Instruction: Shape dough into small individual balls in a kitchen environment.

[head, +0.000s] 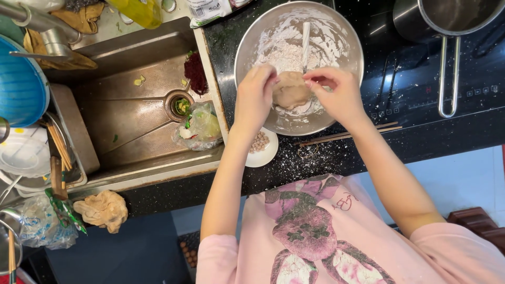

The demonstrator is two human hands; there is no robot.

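Presently, both hands are seen over a round steel bowl [247,52] standing on the dark speckled desk [336,152]. The left hand [254,97] is curled, its fingertips pressed against the left side of one lump of pale brown dough [290,90]; the right hand [339,94] is half closed, thumb and forefinger brought together in a pinch at the dough's upper right edge. The dough is smooth and rounded and lies in the near half of the bowl, whose inner wall is smeared with white flour. One white utensil [305,42], narrow and straight, is stood in the flour behind the dough; its kind cannot be told. One small white dish [268,152] of round pale beans is partly hidden under the left wrist, touching the bowl's near rim. Two wooden chopsticks [363,133] are laid on the desk just right of the bowl, near the right forearm. One steel saucepan [421,23] with a looped handle is set on the black glass hob [473,68] at the far right. One stainless sink [126,105] lies left of the desk, with a crumpled plastic bag [202,126] beside its drain.
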